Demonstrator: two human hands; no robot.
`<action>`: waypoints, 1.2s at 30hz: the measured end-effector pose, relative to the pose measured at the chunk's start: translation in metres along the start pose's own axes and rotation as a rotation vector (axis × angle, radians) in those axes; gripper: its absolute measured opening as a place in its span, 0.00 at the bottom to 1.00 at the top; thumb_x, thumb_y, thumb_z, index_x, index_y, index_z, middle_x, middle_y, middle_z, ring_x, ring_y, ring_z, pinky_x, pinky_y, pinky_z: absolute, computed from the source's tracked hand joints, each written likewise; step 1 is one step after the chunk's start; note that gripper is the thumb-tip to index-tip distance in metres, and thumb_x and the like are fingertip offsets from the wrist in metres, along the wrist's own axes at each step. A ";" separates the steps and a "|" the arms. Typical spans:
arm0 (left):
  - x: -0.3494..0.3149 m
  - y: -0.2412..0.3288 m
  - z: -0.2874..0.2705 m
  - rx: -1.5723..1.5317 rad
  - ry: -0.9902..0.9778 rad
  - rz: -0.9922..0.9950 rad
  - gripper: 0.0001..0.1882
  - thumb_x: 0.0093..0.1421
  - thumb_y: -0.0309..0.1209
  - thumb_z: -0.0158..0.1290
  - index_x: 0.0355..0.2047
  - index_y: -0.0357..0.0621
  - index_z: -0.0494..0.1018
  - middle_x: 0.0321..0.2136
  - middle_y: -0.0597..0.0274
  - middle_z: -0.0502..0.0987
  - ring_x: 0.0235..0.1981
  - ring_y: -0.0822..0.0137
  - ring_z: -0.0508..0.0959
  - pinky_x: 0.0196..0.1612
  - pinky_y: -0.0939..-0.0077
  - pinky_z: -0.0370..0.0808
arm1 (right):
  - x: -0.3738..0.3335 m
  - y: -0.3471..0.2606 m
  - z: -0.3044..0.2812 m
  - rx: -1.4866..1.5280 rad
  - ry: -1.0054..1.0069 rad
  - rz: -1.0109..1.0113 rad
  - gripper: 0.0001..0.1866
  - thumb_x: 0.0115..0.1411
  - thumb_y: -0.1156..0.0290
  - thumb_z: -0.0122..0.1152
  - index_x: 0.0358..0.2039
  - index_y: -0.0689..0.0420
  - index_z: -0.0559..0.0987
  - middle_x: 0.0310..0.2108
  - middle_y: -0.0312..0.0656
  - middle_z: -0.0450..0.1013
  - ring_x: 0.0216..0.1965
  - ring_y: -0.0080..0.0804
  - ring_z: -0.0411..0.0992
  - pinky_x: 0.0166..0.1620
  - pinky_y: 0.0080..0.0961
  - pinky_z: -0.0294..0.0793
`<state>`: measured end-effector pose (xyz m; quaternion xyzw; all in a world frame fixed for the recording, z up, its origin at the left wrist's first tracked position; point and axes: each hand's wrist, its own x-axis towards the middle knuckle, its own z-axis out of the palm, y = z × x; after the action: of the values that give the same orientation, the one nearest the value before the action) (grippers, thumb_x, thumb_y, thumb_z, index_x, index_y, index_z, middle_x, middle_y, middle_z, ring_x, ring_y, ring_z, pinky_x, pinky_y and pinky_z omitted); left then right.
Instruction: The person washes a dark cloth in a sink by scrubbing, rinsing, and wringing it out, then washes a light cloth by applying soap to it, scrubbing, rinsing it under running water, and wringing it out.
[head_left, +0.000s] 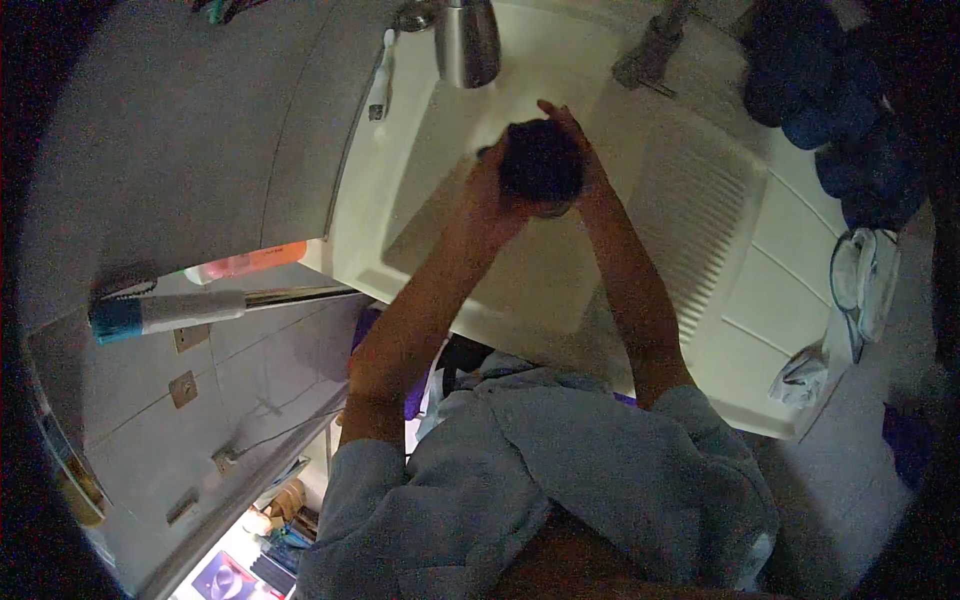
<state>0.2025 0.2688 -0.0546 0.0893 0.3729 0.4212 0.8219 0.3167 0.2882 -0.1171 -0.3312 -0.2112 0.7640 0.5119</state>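
Both my hands are raised over a cream sink [520,290], closed around a dark, roundish object [543,165]. It is nearly black with a soft outline, and its kind is too dim to make out. My left hand [492,205] grips it from the left and below. On the other side, my right hand [588,165] presses against it, with fingertips showing at its far edge. Most of the fingers are hidden behind the object or lost in shadow.
A steel flask [467,48] and a white electric toothbrush [380,80] are at the sink's far left. Behind stands a faucet [650,55]. Ribbed washboard [700,220] lies right, near dark blue cloth [830,110] and a white strap-like item [862,285]. A blue-bristled brush [118,318] juts in left.
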 end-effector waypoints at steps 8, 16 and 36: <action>-0.036 0.005 -0.027 -0.300 -0.087 -0.251 0.30 0.45 0.54 0.37 0.42 0.46 0.55 0.40 0.57 0.60 0.39 0.59 0.64 0.41 0.60 0.62 | -0.004 0.023 0.012 0.341 -0.327 0.145 0.24 0.43 0.51 0.47 0.34 0.59 0.66 0.33 0.43 0.64 0.35 0.33 0.63 0.41 0.29 0.61; -0.031 0.016 -0.065 -0.246 -0.361 -0.359 0.32 0.43 0.57 0.36 0.40 0.43 0.57 0.36 0.55 0.63 0.37 0.63 0.65 0.40 0.68 0.62 | -0.036 -0.001 0.080 -1.352 -0.616 -0.961 0.13 0.31 0.65 0.60 0.21 0.50 0.70 0.26 0.38 0.61 0.31 0.35 0.62 0.38 0.30 0.61; -0.025 -0.008 0.011 1.473 -0.186 1.496 0.10 0.28 0.27 0.49 0.18 0.48 0.66 0.29 0.55 0.64 0.31 0.57 0.66 0.31 0.67 0.64 | -0.007 0.014 0.022 0.381 -0.151 0.542 0.07 0.49 0.69 0.41 0.25 0.59 0.65 0.17 0.33 0.60 0.20 0.19 0.60 0.23 0.17 0.62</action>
<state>0.2063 0.2462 -0.0369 0.8059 0.3221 0.4818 0.1209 0.2937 0.2771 -0.1093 -0.2162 -0.0063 0.9203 0.3258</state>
